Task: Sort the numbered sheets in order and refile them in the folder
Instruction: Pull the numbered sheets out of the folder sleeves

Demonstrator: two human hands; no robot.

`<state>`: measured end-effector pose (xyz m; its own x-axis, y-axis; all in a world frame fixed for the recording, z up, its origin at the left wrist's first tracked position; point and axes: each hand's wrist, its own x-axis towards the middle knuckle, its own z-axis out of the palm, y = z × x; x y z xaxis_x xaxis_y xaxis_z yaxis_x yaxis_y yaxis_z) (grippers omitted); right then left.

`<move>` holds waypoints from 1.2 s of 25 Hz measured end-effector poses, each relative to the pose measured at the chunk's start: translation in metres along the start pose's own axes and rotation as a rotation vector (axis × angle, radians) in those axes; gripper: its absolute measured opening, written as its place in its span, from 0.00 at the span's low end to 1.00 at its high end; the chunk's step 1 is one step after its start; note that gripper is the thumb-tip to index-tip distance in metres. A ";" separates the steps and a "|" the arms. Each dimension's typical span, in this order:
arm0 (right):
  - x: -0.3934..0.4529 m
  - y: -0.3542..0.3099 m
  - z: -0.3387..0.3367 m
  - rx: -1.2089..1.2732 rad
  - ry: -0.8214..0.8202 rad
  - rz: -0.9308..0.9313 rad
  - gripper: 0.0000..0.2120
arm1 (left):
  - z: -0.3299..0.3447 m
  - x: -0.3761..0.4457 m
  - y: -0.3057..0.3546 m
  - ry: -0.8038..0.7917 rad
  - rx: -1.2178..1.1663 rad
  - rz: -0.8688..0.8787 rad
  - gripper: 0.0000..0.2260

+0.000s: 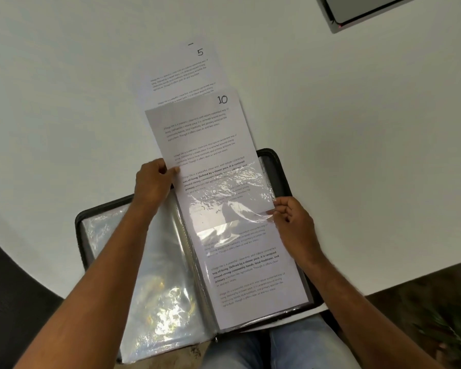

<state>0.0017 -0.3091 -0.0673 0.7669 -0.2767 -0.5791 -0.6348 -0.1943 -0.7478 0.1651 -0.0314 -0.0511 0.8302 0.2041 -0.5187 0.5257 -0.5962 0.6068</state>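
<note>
Sheet 5 (194, 65) beyond — laptop (362, 9), perhaps.

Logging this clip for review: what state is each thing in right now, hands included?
Folder: lying open at the table edge.
Sheet 10: partly inside a plastic sleeve, top half sticking out.
Sheet 5: flat on the table, partly under sheet 10.
Left hand: pinches sheet 10's left edge.
Right hand: pinches the sleeve's edge.
Dark device, top right: cannot tell.

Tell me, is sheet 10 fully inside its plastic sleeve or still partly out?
Partly out. Sheet 10 has only its lower part under the clear sleeve; its numbered top sticks out past the folder.
</note>
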 end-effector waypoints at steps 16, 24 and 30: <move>-0.002 -0.014 0.001 0.008 0.009 0.071 0.11 | -0.027 0.100 0.049 0.137 -0.371 -0.030 0.04; -0.011 -0.031 0.010 0.083 0.021 0.078 0.07 | -0.024 0.035 0.001 0.229 -0.083 0.273 0.13; -0.023 -0.068 0.026 0.072 -0.135 0.081 0.06 | -0.004 -0.069 -0.057 0.198 -0.045 0.327 0.06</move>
<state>0.0292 -0.2649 -0.0115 0.7225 -0.1587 -0.6729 -0.6901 -0.1071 -0.7158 0.0793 -0.0082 -0.0471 0.9728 0.1574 -0.1700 0.2313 -0.6209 0.7490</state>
